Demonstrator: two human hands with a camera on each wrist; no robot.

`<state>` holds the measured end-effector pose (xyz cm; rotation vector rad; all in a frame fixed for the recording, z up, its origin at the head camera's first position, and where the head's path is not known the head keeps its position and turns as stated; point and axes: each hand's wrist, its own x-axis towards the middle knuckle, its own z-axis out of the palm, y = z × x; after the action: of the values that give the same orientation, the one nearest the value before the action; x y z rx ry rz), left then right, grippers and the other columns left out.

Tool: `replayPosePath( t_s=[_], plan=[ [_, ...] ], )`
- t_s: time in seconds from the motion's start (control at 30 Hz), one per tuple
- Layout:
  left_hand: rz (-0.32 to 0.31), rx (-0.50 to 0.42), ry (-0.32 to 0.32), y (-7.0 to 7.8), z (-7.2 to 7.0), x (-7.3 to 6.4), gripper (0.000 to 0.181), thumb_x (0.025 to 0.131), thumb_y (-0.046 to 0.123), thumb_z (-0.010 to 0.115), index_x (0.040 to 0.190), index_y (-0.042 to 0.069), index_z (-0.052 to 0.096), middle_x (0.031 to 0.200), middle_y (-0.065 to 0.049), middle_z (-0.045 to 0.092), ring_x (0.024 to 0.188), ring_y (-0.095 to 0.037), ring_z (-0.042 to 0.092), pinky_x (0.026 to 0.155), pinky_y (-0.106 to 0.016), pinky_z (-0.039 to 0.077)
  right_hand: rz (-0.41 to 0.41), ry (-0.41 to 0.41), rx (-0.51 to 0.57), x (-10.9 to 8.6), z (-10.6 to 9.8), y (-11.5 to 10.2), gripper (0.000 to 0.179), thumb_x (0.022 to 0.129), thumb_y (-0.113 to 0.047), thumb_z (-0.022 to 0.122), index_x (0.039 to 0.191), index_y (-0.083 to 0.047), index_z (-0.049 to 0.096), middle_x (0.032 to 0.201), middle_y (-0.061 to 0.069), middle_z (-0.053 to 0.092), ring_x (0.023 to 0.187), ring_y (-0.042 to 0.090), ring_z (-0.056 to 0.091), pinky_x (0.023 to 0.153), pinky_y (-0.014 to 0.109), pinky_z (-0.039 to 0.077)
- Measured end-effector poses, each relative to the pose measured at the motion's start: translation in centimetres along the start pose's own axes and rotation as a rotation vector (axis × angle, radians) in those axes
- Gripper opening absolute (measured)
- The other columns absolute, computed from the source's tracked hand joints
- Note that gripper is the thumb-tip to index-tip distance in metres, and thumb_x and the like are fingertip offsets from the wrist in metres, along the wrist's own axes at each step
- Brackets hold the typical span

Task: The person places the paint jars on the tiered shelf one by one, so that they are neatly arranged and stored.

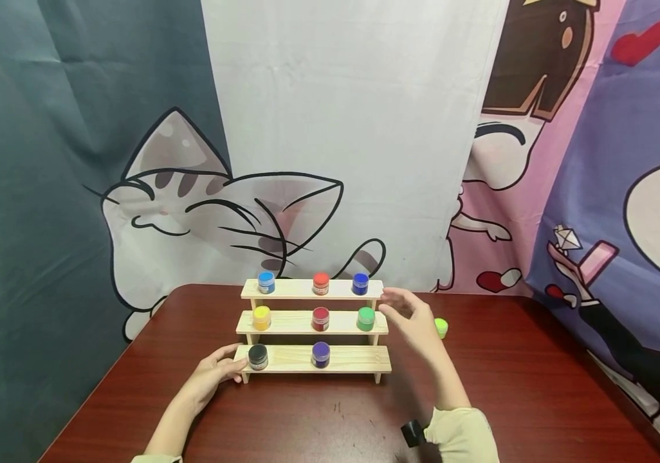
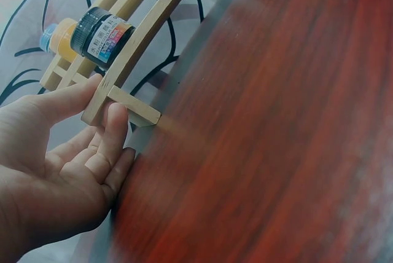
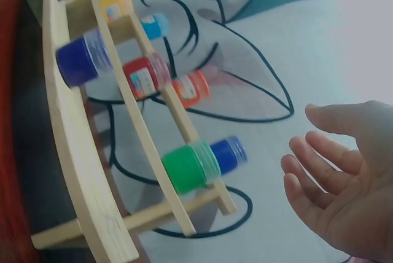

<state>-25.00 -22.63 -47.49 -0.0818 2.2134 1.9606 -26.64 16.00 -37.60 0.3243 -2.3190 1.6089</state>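
A three-tier wooden rack (image 1: pixel 289 360) holds small paint jars. On top stand a light blue jar (image 1: pixel 266 283), an orange-red jar (image 1: pixel 321 283) and a dark blue jar (image 1: pixel 360 284). The middle tier bears a yellow jar (image 1: pixel 261 318), a dark red jar (image 1: pixel 320 319) and a green jar (image 1: pixel 366 319). Below are a black jar (image 1: pixel 257 357) and a purple jar (image 1: pixel 321 355). My left hand (image 2: pixel 67 158) pinches the bottom tier's left end between thumb and fingers. Holding nothing, my right hand (image 1: pixel 417 325) hovers beside the rack's right end, fingers loosely bent.
A lime green jar (image 1: pixel 441 326) stands on the table right of the rack, partly behind my right hand. The dark red-brown table (image 1: pixel 307 424) backs onto a cartoon-printed cloth (image 1: pixel 353 128). A black device (image 1: pixel 413 433) is at my right wrist.
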Motion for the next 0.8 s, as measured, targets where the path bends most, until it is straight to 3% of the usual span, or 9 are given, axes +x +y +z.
replayPosePath(
  t_s=[0.3, 0.5, 0.67, 0.73, 0.8],
  plan=[
    [-0.004, 0.003, 0.006, 0.0, -0.1, -0.1, 0.068, 0.092, 0.015, 0.064, 0.147, -0.005, 0.031, 0.074, 0.006, 0.062, 0.066, -0.011, 0.059, 0.077, -0.023, 0.049, 0.056, 0.032, -0.008, 0.4, -1.2, 0.8, 0.037, 0.091, -0.015, 0.069, 0.125, -0.003, 0.062, 0.12, 0.021, 0.067, 0.092, -0.009, 0.06, 0.084, 0.012, 0.048],
    [0.002, 0.0, 0.001, 0.0, 0.0, 0.0, 0.068, 0.092, 0.015, 0.065, 0.147, -0.006, 0.031, 0.074, 0.005, 0.062, 0.066, -0.011, 0.058, 0.076, -0.023, 0.049, 0.098, 0.109, 0.002, 0.6, -2.8, 2.3, 0.035, 0.091, -0.013, 0.068, 0.124, -0.003, 0.062, 0.123, 0.021, 0.066, 0.089, -0.013, 0.059, 0.082, 0.007, 0.046],
    [0.002, -0.007, -0.005, 0.0, 0.1, 0.0, 0.069, 0.092, 0.015, 0.065, 0.147, -0.007, 0.03, 0.074, 0.006, 0.062, 0.066, -0.01, 0.058, 0.075, -0.023, 0.05, 0.185, 0.159, 0.016, 0.6, -3.9, 3.4, 0.036, 0.093, -0.018, 0.067, 0.126, -0.005, 0.062, 0.111, -0.004, 0.071, 0.088, -0.011, 0.058, 0.067, 0.009, 0.043],
    [0.0, -0.01, -0.007, 0.0, 0.0, -0.1, 0.069, 0.092, 0.015, 0.065, 0.147, -0.007, 0.03, 0.074, 0.007, 0.062, 0.067, -0.01, 0.058, 0.075, -0.023, 0.05, 0.208, 0.17, 0.025, 0.6, -4.3, 3.6, 0.038, 0.093, -0.019, 0.067, 0.127, -0.005, 0.061, 0.103, -0.016, 0.069, 0.088, -0.012, 0.057, 0.067, 0.009, 0.043],
    [0.0, -0.011, -0.005, 0.1, 0.1, 0.0, 0.069, 0.092, 0.015, 0.065, 0.147, -0.007, 0.03, 0.074, 0.006, 0.061, 0.067, -0.01, 0.058, 0.075, -0.023, 0.05, 0.215, 0.185, 0.036, 0.8, -4.6, 3.9, 0.039, 0.093, -0.018, 0.067, 0.128, -0.003, 0.06, 0.1, -0.021, 0.068, 0.089, -0.014, 0.057, 0.074, 0.007, 0.044]
  ],
)
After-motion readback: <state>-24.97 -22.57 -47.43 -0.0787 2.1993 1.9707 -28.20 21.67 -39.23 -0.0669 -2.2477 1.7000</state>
